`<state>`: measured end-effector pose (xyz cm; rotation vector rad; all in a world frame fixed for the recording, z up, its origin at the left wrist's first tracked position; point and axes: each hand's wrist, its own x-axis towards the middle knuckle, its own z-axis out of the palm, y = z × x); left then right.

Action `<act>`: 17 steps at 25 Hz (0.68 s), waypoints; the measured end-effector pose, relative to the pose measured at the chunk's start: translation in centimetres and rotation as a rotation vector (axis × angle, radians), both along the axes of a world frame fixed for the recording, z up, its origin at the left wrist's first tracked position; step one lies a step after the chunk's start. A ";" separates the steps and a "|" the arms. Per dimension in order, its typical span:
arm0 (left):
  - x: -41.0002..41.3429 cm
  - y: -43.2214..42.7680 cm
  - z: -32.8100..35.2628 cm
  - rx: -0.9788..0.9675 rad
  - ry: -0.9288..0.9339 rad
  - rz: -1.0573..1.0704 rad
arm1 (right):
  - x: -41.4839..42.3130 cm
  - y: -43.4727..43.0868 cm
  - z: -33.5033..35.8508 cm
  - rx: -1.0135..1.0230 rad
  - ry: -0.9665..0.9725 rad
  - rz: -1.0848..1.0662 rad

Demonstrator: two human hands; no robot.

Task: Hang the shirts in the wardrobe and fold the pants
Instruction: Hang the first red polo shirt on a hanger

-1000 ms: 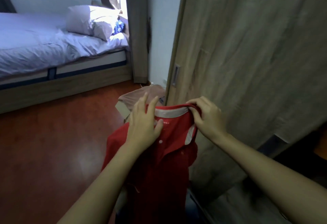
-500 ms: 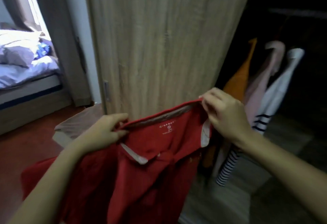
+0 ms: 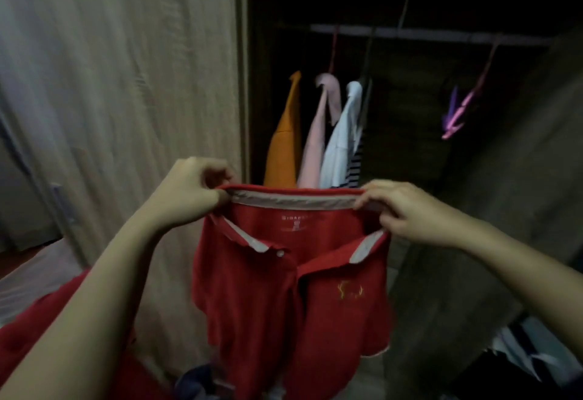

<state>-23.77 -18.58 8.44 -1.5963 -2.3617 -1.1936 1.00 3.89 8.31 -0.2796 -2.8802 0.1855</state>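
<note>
I hold a red polo shirt with a white-edged collar up in front of the open wardrobe. My left hand pinches the collar's left end and my right hand pinches its right end, stretching the collar flat between them. The shirt's front faces me, with a small yellow logo on its chest. Inside the wardrobe a rail carries an orange shirt, a pink shirt and a white shirt with a striped one behind it.
Empty purple and pink hangers hang at the rail's right. The wooden sliding door stands to the left. More clothes lie low at the right and by my left arm.
My view has swung right from the bedroom to the open wardrobe. My hands have spread the collar wide and lifted the shirt in front of the hanging clothes.
</note>
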 end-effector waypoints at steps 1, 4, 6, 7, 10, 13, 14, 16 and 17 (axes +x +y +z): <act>0.3 1.0 0.3 0.026 -0.001 -0.014 | 0.5 0.9 0.2 -0.002 0.027 -0.036; 2.1 4.6 0.5 -0.086 0.125 -0.154 | 3.2 3.1 -0.1 0.011 -0.018 -0.120; 3.4 6.8 0.5 -0.142 0.151 -0.238 | 5.3 4.3 0.0 -0.065 -0.031 -0.166; 4.0 8.0 0.7 -0.147 0.133 -0.268 | 6.1 4.9 0.5 -0.102 -0.005 -0.202; 6.5 12.3 2.2 -0.072 -0.027 -0.387 | 6.7 6.3 2.7 -0.124 0.095 -0.269; 9.7 19.5 4.8 0.117 0.073 -0.342 | 6.0 7.4 4.4 -0.053 0.028 -0.227; 10.7 22.0 5.8 0.175 0.078 -0.310 | 5.8 7.7 4.6 -0.032 0.003 -0.209; 12.0 27.1 7.9 0.231 -0.071 -0.279 | 5.9 8.3 5.1 0.000 -0.014 -0.188; 12.3 29.6 8.7 0.227 -0.184 -0.274 | 6.2 8.6 5.4 0.007 -0.011 -0.185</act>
